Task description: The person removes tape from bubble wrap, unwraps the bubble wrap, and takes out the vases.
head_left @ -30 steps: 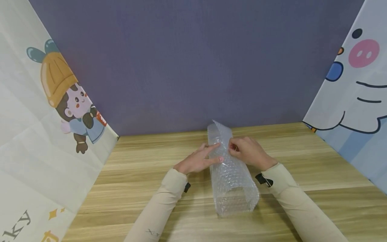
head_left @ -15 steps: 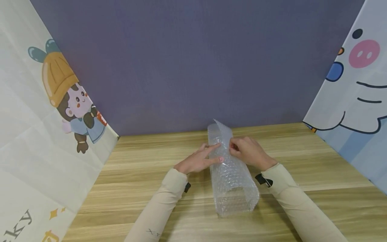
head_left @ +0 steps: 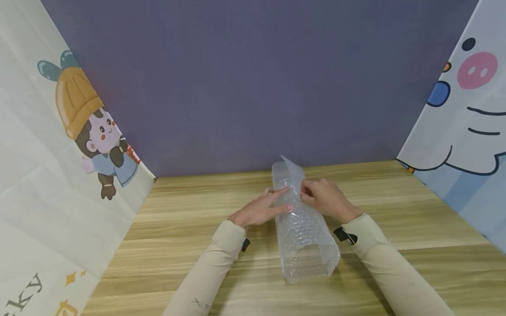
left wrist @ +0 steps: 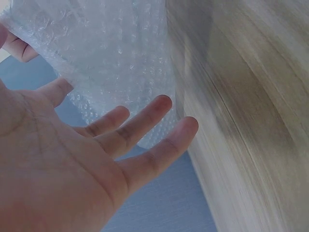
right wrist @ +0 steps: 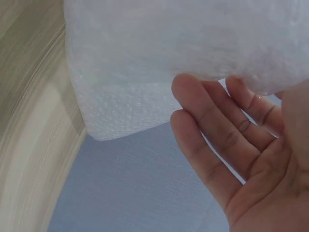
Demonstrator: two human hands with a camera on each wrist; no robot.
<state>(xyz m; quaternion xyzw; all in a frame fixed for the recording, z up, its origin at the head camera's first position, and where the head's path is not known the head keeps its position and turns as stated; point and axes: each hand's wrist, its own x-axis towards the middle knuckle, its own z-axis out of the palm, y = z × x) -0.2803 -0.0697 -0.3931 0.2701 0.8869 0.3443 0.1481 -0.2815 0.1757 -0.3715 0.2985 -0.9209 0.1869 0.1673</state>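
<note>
A sheet of clear bubble wrap [head_left: 302, 228] stands on the wooden table, folded over into a loose roll with an open near end. My left hand [head_left: 258, 210] touches its left side, thumb and index finger laid on the plastic; in the left wrist view the other fingers of that hand [left wrist: 72, 154] are spread out beside the wrap. My right hand [head_left: 326, 198] pinches the wrap's upper right edge between thumb and curled fingers. The right wrist view has the fingers [right wrist: 212, 125] beneath the hanging layer, their grip partly hidden by the wrap. No object is visible inside the roll.
The wooden tabletop [head_left: 189, 210] ends at a purple-grey panel [head_left: 253, 87] behind the wrap. Pale sheets with cartoon prints, a left sheet [head_left: 35, 175] and a right sheet [head_left: 470, 131], flank the table. A dark strap [head_left: 345, 235] circles the right wrist.
</note>
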